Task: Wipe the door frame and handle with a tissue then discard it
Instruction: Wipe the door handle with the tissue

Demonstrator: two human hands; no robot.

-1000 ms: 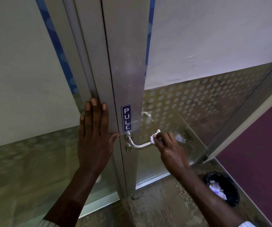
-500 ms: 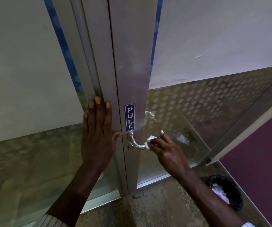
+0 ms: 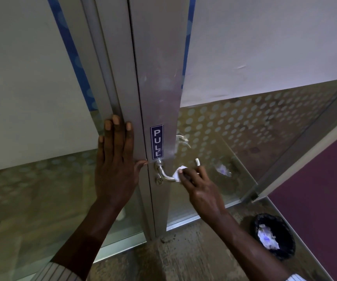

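At handle: right hand pinching tissue, wiping; left hand flat, fingers spread, on frame. Bin drop left.

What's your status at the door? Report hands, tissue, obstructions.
Left hand flat on door frame. Right hand pressing tissue on handle. Bin close by, nothing blocking.

Head view, downward, close to door frame
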